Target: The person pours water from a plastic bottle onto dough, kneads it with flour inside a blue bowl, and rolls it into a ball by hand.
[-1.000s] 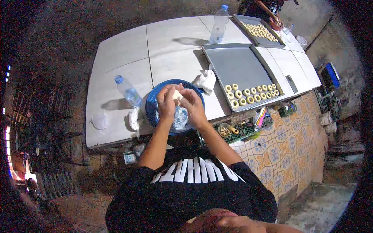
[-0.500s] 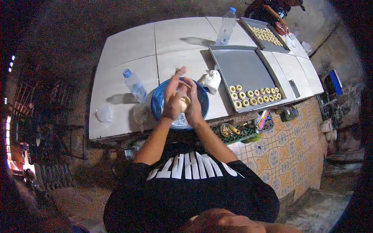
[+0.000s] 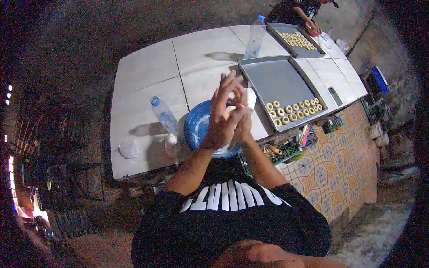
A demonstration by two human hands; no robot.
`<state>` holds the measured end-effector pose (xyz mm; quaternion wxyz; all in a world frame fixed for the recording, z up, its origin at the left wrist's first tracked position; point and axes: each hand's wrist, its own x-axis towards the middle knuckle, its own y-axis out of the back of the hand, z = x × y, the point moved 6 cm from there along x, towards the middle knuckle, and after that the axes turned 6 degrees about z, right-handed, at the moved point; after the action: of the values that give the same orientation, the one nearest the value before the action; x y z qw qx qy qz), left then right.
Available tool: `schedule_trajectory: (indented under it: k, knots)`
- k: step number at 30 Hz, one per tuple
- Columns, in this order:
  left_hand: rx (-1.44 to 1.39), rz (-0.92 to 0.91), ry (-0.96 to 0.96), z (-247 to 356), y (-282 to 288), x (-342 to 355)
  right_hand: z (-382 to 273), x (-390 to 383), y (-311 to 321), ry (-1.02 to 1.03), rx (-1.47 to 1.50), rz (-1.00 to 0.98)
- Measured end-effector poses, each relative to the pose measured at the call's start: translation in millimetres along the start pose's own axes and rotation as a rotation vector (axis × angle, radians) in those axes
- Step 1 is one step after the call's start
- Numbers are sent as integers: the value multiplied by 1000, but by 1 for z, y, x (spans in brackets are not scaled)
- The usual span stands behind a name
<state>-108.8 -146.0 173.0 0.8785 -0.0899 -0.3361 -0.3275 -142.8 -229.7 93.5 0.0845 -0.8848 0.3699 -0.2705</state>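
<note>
Over the right side of a blue basin, whose inside is smeared with white, my two hands are pressed together. My left hand lies across my right hand, palms facing, fingers pointing up and away. Between the palms is a lump of pale dough, of which only a small part shows; the fingers cover the rest. Right behind my hands lies a white bag or cloth, partly hidden. To the right, a grey metal tray carries rows of ring-shaped dough pieces along its near end.
An uncapped plastic bottle and a small clear bag stand left of the basin. Farther off are a capped bottle, a second tray of rings, and a co-worker. A phone lies near the right edge. Below sits a green crate.
My hands have moved right and away from me, from the basin's middle to its right side. The dough, plainer to see before, is now mostly covered. The whole view has shifted slightly.
</note>
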Motion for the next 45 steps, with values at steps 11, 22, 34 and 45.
schedule_trajectory:
  k: [11, 22, 34, 45]
  knots:
    - [-108, -181, 46, -17, -9, -34, -23, 8, 19, 88, 90, 112]
    - [-108, -26, 170, -44, 26, -22, -60, -32, -29, 25, 13, -206]
    - [-105, -17, 24, 7, 28, 7, -52, -38, -39, -23, -261, -305]
    - [-47, -176, -98, 15, -4, -3, -38, 2, -7, -27, -30, -141]
